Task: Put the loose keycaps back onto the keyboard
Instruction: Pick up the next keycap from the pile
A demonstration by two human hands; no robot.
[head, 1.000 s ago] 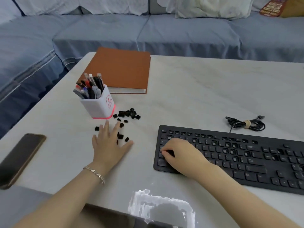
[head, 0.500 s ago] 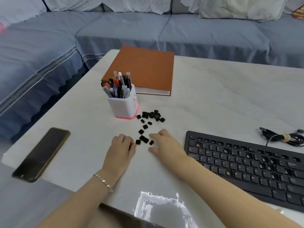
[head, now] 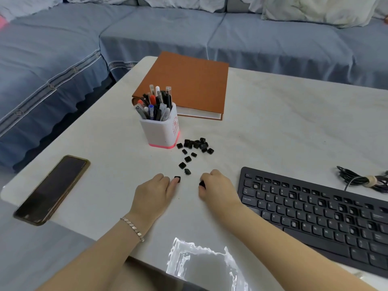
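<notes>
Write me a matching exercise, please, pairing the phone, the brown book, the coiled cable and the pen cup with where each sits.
Things: 1 phone; 2 brown book; 3 coiled cable; 4 pen cup.
Places: A beyond the keyboard, far right; B right beside the loose keycaps; C near left corner of the table; D far side, nearest the sofa.
Pairs: 1-C; 2-D; 3-A; 4-B.

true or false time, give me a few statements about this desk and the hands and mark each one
1. The right hand pinches a black keycap. True.
2. The phone lies on the keyboard. False: it lies on the table, near its left edge.
3. The pen cup stands upright beside the loose keycaps. True.
4. The orange binder is open. False: it is closed.
</notes>
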